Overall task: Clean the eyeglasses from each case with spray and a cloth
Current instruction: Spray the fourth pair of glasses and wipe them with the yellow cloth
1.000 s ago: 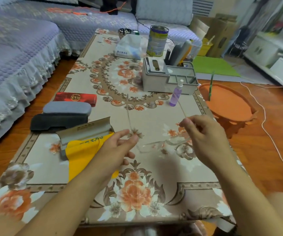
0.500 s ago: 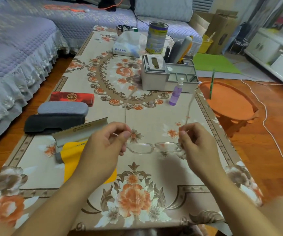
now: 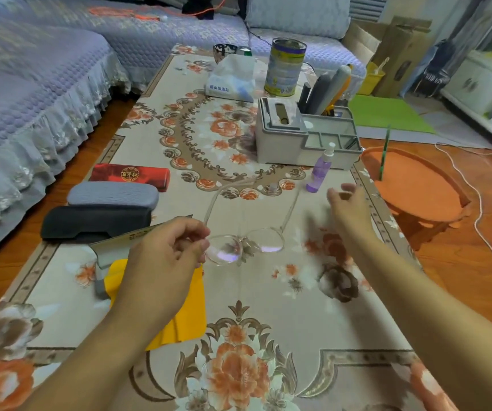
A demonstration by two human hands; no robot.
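Note:
My left hand [image 3: 167,256] pinches the left corner of clear-framed eyeglasses [image 3: 264,244], holding them above the table with both temples unfolded away from me. My right hand [image 3: 348,207] is off the glasses, blurred, fingers spread, a short way in front of the purple spray bottle [image 3: 320,170] without touching it. A yellow cloth [image 3: 185,310] lies under my left wrist, beside an open grey case [image 3: 111,250]. Three closed cases lie at the left: black [image 3: 96,222], grey [image 3: 112,194] and red [image 3: 130,175].
A grey organiser box [image 3: 283,143] stands behind the spray bottle, with a tin can [image 3: 286,68] and a tissue pack [image 3: 232,78] further back. An orange stool [image 3: 413,185] is off the table's right edge. A sofa [image 3: 31,99] runs along the left.
My right hand let go of the glasses and moved forward and right towards the spray bottle. My left hand now holds the glasses alone, a little higher.

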